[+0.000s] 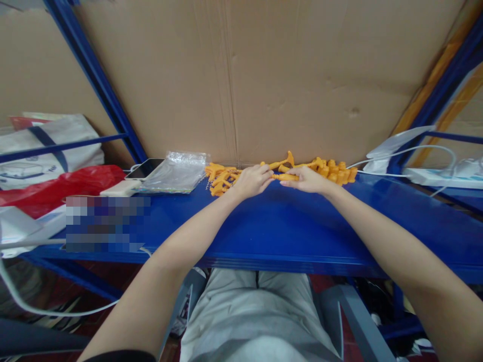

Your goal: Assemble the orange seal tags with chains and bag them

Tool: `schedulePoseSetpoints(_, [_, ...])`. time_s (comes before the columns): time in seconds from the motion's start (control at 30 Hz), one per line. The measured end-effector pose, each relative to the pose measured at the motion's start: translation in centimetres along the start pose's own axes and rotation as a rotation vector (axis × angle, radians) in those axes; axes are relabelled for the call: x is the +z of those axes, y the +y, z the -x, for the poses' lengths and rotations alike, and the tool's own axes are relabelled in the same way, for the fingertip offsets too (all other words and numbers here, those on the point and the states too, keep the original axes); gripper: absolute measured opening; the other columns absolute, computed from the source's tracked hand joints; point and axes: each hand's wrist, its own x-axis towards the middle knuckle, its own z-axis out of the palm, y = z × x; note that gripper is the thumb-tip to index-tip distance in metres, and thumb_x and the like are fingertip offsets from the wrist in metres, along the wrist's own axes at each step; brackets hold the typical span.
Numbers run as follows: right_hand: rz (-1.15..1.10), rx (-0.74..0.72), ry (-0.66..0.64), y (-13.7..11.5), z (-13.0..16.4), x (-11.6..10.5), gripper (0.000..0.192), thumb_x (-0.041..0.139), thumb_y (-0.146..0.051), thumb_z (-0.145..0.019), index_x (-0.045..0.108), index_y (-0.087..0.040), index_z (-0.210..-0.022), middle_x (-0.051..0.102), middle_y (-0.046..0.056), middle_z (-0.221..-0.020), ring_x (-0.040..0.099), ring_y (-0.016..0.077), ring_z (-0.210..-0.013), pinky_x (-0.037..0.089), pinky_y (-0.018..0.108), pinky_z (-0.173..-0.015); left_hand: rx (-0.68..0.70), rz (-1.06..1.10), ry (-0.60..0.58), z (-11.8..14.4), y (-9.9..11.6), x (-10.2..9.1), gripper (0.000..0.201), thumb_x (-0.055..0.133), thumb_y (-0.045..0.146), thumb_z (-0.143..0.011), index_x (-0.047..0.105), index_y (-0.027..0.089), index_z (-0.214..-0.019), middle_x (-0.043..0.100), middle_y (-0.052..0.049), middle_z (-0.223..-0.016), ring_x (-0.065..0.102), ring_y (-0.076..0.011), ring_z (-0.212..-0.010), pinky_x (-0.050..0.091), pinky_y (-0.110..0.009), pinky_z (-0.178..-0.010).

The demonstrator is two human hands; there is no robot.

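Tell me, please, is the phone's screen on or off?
Off: the phone lies face up beside the plastic bags, its screen dark.

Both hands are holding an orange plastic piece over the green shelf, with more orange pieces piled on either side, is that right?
Not quite: the shelf is blue, not green, as the head view shows. The left hand and right hand do hold an orange plastic piece, with orange pieces piled either side.

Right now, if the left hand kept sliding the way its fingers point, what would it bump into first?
The left hand points right, toward the orange plastic piece it shares with the right hand. It would likely press along that piece into the right hand's fingertips, though depth is unclear.
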Motion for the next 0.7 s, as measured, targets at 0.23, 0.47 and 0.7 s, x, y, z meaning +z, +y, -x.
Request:
schedulePoseSetpoints(0.23, [-0.280,0.123,-0.137,0.06,-0.01,-0.42,0.043,0.069,-0.061,-0.072,0.061,-0.019,-0.067,0.056,-0.002,-0.057,0.047,0.0106,-0.052,0.036,0.027,-0.053,0.018,0.026,0.010,-0.13,0.30,-0.05,0.037,0.040,0.036,-0.103,0.070,0.014,-0.103,0.068,-0.014,-0.101,0.066,-0.0219,-0.089,0.051,-0.034,-0.076])
schedulePoseSetpoints(0.47, [-0.526,0.185,-0.195,0.53,-0.04,0.06,0.034,0.073,-0.050,-0.077,0.070,-0.016,-0.078,0.057,0.000,-0.061,0.048,0.0114,-0.057,0.045,0.030,-0.060,0.048,-0.008,0.008,-0.11,0.35,-0.02,0.037,0.039,0.035,-0.103,0.070,0.014,-0.104,0.068,-0.014,-0.103,0.065,-0.0225,-0.090,0.053,-0.034,-0.076])
schedulePoseSetpoints(0.7, [-0.737,0.257,-0.246,0.19,0.21,0.32,0.032,0.078,-0.047,-0.074,0.072,-0.015,-0.077,0.051,-0.002,-0.057,0.044,0.0104,-0.055,0.045,0.029,-0.058,0.049,-0.033,-0.029,-0.07,0.38,-0.13,0.035,0.041,0.033,-0.102,0.070,0.015,-0.105,0.069,-0.014,-0.104,0.066,-0.0224,-0.090,0.052,-0.033,-0.074])
